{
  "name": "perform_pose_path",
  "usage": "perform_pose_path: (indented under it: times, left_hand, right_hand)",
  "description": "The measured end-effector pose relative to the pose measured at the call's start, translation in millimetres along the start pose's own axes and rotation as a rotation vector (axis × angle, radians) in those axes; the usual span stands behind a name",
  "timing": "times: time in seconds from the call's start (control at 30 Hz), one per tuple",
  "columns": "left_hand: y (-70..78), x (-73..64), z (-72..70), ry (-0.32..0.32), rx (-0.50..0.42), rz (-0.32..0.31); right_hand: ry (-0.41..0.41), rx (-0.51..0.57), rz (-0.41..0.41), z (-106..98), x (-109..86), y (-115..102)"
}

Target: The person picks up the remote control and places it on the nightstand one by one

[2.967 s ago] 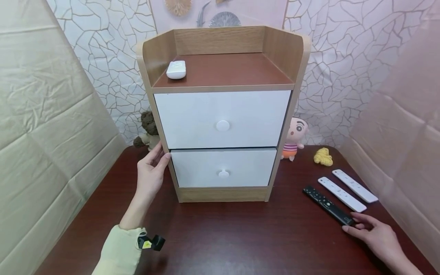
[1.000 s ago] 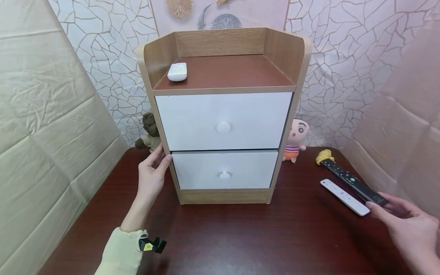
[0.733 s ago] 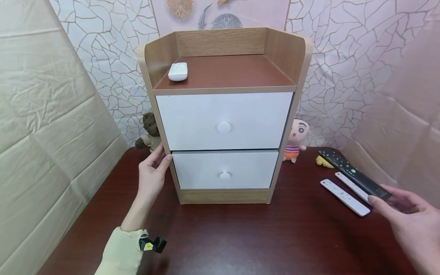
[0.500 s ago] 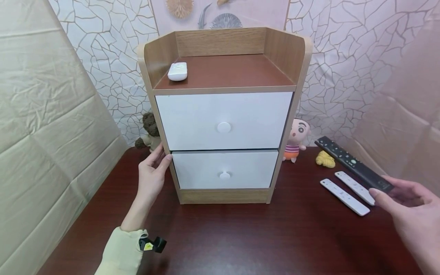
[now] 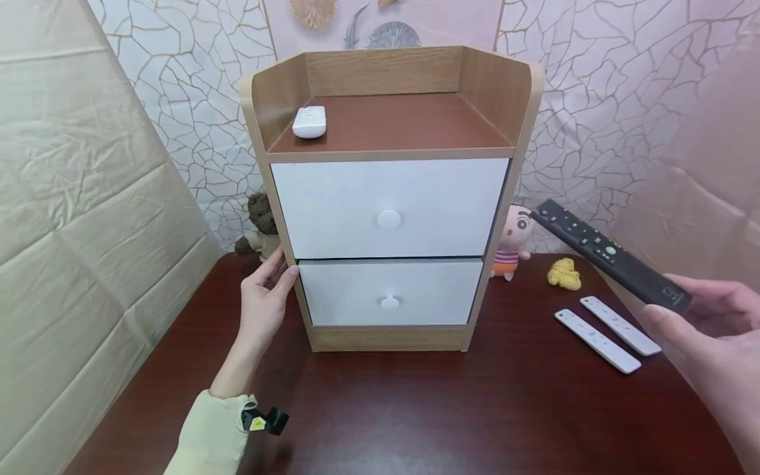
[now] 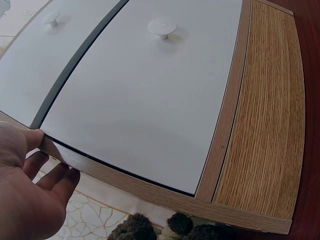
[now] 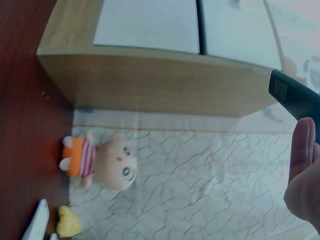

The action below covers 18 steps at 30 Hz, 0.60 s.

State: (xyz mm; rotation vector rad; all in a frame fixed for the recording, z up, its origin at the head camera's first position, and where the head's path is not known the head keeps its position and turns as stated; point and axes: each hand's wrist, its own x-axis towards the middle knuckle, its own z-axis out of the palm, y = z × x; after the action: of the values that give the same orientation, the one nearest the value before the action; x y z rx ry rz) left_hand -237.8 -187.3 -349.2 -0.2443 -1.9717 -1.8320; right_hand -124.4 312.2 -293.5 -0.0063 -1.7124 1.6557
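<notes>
- The right hand (image 5: 721,330) is pinching the black remote (image 5: 611,258) at its near right end, thumb on one edge, the other fingers opposite.
- The black remote is hanging above the tabletop (image 5: 415,409), reaching far and left from those fingers, buttons facing up; its long axis is running from near right to far left.
- Its free end is pointing toward the right side of the cabinet (image 5: 388,338), apparently without touching; that leftward, far bearing seems the relation that matters most. The right hand is clearly the nearer one.
- The left hand (image 5: 261,307) is gripping the cabinet's left side panel, thumb on the front edge.
- A white box-like object (image 5: 309,124) is resting at the left of the top shelf (image 5: 404,122).
- Two white remotes (image 5: 598,340) are lying roughly parallel on the right tabletop; a yellow object (image 5: 564,274) is lying farther off.
- A doll (image 5: 507,254) is standing right of the cabinet; a brown plush (image 5: 261,212) is showing partly at its left.
</notes>
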Motion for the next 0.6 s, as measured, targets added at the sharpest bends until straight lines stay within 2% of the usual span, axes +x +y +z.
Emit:
perform_pose_path:
  times: [0.1, 0.23, 0.3, 0.43, 0.53, 0.6]
  left_hand:
    - [0.4, 0.9, -0.4, 0.003, -0.007, 0.009]
    - [1.5, 1.8, -0.9, 0.003, -0.011, 0.014]
    - [1.8, 2.0, -1.0, 0.002, -0.013, 0.013]
    - [1.2, 1.8, -1.2, -0.004, -0.015, 0.003]
    - [1.2, 1.3, -1.7, -0.006, -0.011, -0.003]
    - [1.3, 1.1, -2.2, -0.008, -0.006, -0.01]
  right_hand:
    - [-0.006, -0.05, -0.043, 6.7, 2.0, -7.6]
    - [-0.023, -0.098, -0.052, 17.8, 4.8, -19.4]
    - [-0.044, -0.088, -0.048, 23.8, 5.1, -24.9]
    - [-0.1, 0.053, -0.081, 38.0, 6.2, -33.0]
    - [-0.136, 0.103, -0.153, 50.5, 8.5, -38.6]
    - [-0.15, 0.098, -0.2, 58.9, 11.0, -42.5]
